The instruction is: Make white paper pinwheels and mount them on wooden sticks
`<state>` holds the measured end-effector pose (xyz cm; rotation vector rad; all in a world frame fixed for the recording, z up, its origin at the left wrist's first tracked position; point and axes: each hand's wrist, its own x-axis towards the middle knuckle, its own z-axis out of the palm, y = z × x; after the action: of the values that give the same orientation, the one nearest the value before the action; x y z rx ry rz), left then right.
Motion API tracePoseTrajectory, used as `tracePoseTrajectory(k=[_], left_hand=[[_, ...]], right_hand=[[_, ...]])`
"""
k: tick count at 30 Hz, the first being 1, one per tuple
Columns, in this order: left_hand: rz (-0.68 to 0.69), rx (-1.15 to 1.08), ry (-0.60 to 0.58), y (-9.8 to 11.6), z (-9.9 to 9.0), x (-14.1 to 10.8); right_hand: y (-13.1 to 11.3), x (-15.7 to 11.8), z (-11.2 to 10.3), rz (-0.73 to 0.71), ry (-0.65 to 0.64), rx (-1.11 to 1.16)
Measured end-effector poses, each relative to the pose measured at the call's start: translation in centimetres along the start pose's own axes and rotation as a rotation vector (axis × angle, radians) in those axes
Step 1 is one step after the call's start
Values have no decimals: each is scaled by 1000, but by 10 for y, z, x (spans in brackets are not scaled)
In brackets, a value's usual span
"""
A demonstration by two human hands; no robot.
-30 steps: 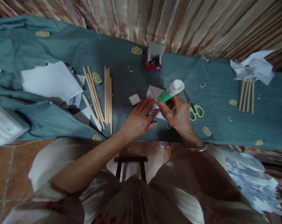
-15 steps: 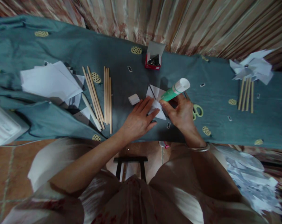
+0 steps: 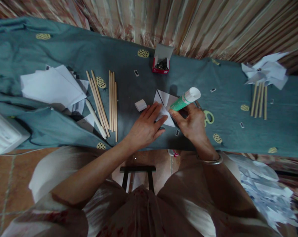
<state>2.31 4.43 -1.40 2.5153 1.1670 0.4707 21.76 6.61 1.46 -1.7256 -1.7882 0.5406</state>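
Observation:
A white square of paper with slits cut toward its middle lies on the table. My left hand rests on its left part, palm down with fingers spread. My right hand is closed round a green and white glue stick, tilted with its lower end at the paper's middle. The tip is hidden by my fingers. A white cap lies just left of the paper. Green-handled scissors lie partly hidden behind my right hand.
Wooden sticks and a pile of white paper lie to the left. An open red box of small metal pieces stands at the back. Paper pinwheels with sticks lie at the right, on the green cloth.
The upper end of the glue stick has tipped slightly lower, toward me, with my right hand. My left hand stays on the paper. The whole view has shifted very slightly.

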Motion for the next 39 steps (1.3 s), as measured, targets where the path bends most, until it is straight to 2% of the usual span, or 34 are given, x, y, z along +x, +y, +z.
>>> tracePoseTrajectory(k=[2,5,9,12,16,19,23,27,29,34,39], left_hand=[[5,7,5,0,0,0],[12,24,16,-1,0,-1],[21,29,33,-2,1,-1],[53,31,68,-2,0,-2],[110,-17,145,-3,-11,-4],[34,-50,224,-11,-26,-5],[-188,-13,326,-31,-37,-3],[-265,-22,273,-44,-36,-3],[-265,-71,262,-44,-35,-4],[-301,-283,317,-29,-37,-4],[-318,-377,362,-24,-33,0]], right_hand=[[1,-1,1,34,-23,85],[3,0,2,92,-39,345],[5,6,0,171,75,622],[6,11,-3,214,94,768],[6,16,-5,269,109,953],[6,19,-7,312,138,1070],[5,22,-9,364,116,1106],[3,22,-7,364,40,1084],[0,21,-4,366,-4,1077],[-15,17,4,426,-82,1170],[-24,14,11,436,-165,1248]])
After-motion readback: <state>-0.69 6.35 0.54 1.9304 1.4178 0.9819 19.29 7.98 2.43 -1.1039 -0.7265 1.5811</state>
